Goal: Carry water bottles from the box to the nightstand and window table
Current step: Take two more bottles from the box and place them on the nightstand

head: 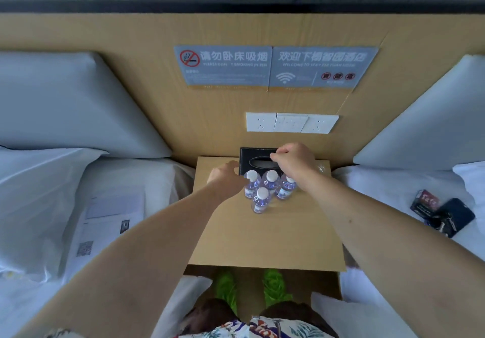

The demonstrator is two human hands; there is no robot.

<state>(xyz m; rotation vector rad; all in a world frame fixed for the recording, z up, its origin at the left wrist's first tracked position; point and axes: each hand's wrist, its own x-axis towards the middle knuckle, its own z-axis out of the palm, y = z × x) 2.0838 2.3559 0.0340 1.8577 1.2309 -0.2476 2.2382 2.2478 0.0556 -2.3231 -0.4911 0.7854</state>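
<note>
Several small water bottles with white caps stand in a tight cluster on the wooden nightstand between two beds. Right behind them lies a black tissue box. My left hand reaches to the box's left side with its fingers curled against it, just beside the leftmost bottle. My right hand hovers over the box top, with its curled fingers pinching at the box near the slot. My right wrist partly hides the rightmost bottle.
White pillows and sheets flank the nightstand. Printed sheets lie on the left bed. A cigarette pack, a dark phone and keys lie on the right bed. Sockets and signs are on the headboard. My green shoes show below.
</note>
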